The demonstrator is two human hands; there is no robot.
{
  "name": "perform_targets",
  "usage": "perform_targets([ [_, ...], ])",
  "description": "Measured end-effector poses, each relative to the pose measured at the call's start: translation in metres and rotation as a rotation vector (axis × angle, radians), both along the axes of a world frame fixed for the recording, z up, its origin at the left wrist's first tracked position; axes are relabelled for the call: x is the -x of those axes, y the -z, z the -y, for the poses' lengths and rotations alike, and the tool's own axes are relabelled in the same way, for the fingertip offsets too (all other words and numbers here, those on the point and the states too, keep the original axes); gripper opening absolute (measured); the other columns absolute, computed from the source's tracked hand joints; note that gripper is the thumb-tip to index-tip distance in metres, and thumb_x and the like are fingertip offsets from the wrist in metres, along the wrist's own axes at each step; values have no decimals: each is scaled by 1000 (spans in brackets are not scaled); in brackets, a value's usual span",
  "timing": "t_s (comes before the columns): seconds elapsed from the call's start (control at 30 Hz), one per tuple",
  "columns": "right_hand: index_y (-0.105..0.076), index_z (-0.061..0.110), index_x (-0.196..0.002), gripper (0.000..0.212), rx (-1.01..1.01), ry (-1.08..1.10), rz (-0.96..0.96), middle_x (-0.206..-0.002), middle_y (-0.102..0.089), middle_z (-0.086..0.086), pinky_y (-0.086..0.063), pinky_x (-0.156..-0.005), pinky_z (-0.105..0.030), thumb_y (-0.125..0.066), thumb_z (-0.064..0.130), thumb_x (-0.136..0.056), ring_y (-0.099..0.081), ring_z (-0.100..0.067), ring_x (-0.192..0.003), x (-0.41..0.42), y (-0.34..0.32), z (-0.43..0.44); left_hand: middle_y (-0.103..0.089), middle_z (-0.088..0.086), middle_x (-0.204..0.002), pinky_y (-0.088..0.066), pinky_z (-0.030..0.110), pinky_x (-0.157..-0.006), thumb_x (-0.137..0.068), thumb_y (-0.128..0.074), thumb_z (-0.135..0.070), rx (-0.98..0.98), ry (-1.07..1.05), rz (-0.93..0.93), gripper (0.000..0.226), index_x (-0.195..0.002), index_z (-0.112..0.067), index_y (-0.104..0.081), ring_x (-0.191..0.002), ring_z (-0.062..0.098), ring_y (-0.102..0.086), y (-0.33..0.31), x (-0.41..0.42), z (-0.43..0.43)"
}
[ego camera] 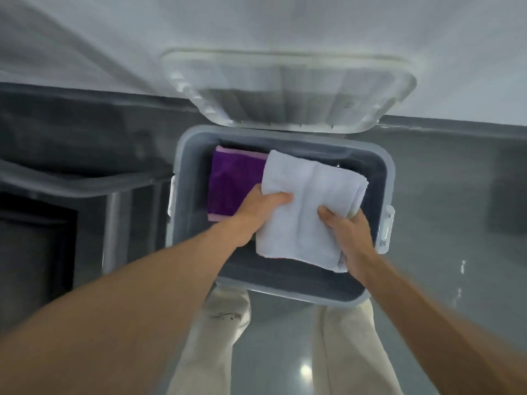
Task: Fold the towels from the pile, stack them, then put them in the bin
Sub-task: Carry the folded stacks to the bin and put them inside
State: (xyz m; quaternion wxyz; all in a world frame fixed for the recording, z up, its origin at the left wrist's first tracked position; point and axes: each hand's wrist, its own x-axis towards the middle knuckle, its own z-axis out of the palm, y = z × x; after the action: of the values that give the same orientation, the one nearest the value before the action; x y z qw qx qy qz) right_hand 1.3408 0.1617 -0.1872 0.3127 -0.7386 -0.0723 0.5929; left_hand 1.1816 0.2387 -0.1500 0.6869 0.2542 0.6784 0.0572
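Observation:
A grey plastic bin (383, 172) stands open on the floor below me. Inside it, on the left, lies a folded purple towel (233, 181) with pale pink borders. Both hands hold a folded white towel (305, 206) over the bin's right half. My left hand (256, 212) grips the towel's left edge, thumb on top. My right hand (349, 232) grips its near right edge. The white towel overlaps the purple one's right side; whether it touches it is not clear.
The bin's clear lid (288, 86) leans upright against the white wall behind it. A dark table frame with a metal leg (112, 223) stands to the left. My legs in pale trousers (225, 337) are just in front of the bin on a glossy grey floor.

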Motion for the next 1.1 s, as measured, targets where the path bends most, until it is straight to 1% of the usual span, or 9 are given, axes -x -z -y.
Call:
perform_targets([
  [0.1,-51,20,-128,54,38,-15,25,-117,-64,4,-52,-92,-42,-76,26,-80,-62,-19,-105,-11,30,2,-70,-2,-106,-53,28,-71,-88,-69,-24,19,5,-32,14,-101,-27,-63,-93,15,-67,38,-14,0],
  [0.27,-44,14,-129,56,62,-73,155,-113,-59,5,-48,-85,-33,-72,31,-84,-58,-17,-99,-27,96,-2,-69,4,-111,-54,42,-88,-82,-73,-29,73,-72,-73,44,-122,-19,-59,-100,23,-66,113,-37,4],
  [0.5,-33,5,-137,70,88,-187,273,-127,-56,-11,-47,-93,-40,-70,37,-86,-56,-29,-113,-27,170,-8,-69,5,-104,-53,34,-83,-83,-70,-34,49,-65,-164,36,-113,-16,-62,-93,21,-65,199,-54,1],
  [0.6,-30,4,-139,78,91,-243,307,-132,-53,-14,-46,-98,-47,-71,41,-84,-54,-32,-118,-25,183,-11,-67,1,-101,-50,25,-70,-90,-63,-34,-5,-34,-191,26,-110,-18,-63,-86,14,-63,213,-58,0],
  [0.73,-32,3,-136,74,144,-291,305,-130,-53,-15,-47,-96,-44,-71,40,-84,-54,-33,-117,-29,178,-14,-66,0,-100,-49,26,-70,-92,-60,-35,-8,18,-194,20,-107,-22,-60,-88,15,-62,204,-55,6],
  [0.87,-27,4,-141,71,252,-365,306,-135,-49,-16,-45,-97,-42,-66,30,-88,-51,-35,-121,-34,145,-17,-57,5,-125,-46,32,-81,-91,-59,-33,-5,51,-226,52,-137,-14,-41,-103,21,-57,167,-50,6],
  [0.97,-22,6,-146,69,277,-420,315,-140,-46,-16,-43,-101,-42,-59,19,-90,-48,-36,-123,-34,109,-21,-49,2,-132,-41,26,-77,-94,-53,-31,-68,52,-267,63,-148,-12,-26,-107,20,-52,132,-44,-6],
  [1.03,-21,6,-147,66,247,-488,341,-144,-42,-14,-41,-99,-37,-56,16,-91,-47,-34,-125,-33,76,-34,-50,-1,-121,-37,23,-71,-96,-51,-27,-161,97,-301,46,-137,-11,-38,-101,16,-48,99,-35,-24],
  [1.1,-19,7,-150,66,179,-592,357,-151,-34,-12,-39,-99,-33,-53,16,-94,-43,-31,-130,-30,38,-56,-53,-2,-100,-37,21,-67,-97,-49,-22,-248,149,-330,16,-111,-15,-53,-92,16,-48,57,-25,-49],
])
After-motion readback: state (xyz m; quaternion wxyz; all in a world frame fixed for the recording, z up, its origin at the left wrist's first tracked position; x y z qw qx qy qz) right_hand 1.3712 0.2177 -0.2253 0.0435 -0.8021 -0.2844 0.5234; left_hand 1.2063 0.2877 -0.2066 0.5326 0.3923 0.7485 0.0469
